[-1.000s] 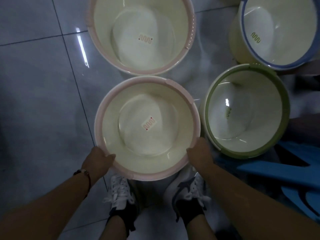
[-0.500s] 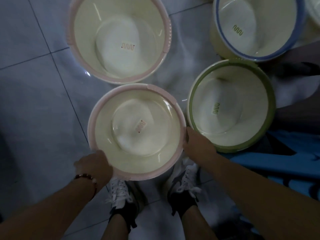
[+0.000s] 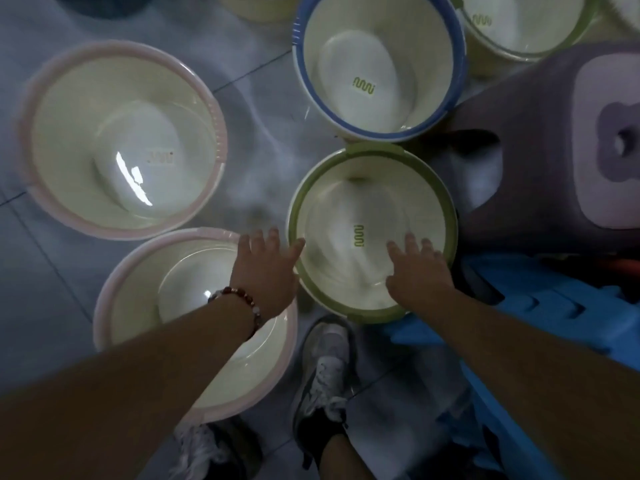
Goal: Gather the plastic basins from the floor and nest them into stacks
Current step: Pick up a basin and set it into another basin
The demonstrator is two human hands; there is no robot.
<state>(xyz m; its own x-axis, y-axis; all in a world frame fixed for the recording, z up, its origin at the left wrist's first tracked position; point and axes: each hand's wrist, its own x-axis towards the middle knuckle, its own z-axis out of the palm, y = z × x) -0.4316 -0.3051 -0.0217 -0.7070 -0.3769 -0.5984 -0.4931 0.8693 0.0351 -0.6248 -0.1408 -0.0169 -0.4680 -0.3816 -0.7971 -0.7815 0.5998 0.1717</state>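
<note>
A: While both our hands hang over the green-rimmed basin (image 3: 372,233) at the centre right of the frame, which one do we count as nearer its rim?

B: We judge them about even. Our left hand (image 3: 266,268) sits at the basin's left edge, thumb reaching onto the rim, fingers spread and straight. Our right hand (image 3: 417,275) lies over the lower right of the bowl, fingers also spread and relaxed, holding nothing. Whether they touch the plastic we cannot tell; the frame is blurred there.

A: So the basin lies between our hands and just beyond the fingertips?

B: Yes, its near rim runs from wrist to wrist, so we expect a grip on opposite sides. It is round, so no long axis matters.

A: And the rest?

B: The pink-rimmed basin (image 3: 117,306) sits at lower left under our left forearm, another pink basin (image 3: 34,109) at upper left, the blue-rimmed basin (image 3: 457,64) just above the green one. A purple stool (image 3: 554,133) crowds the right.
</note>
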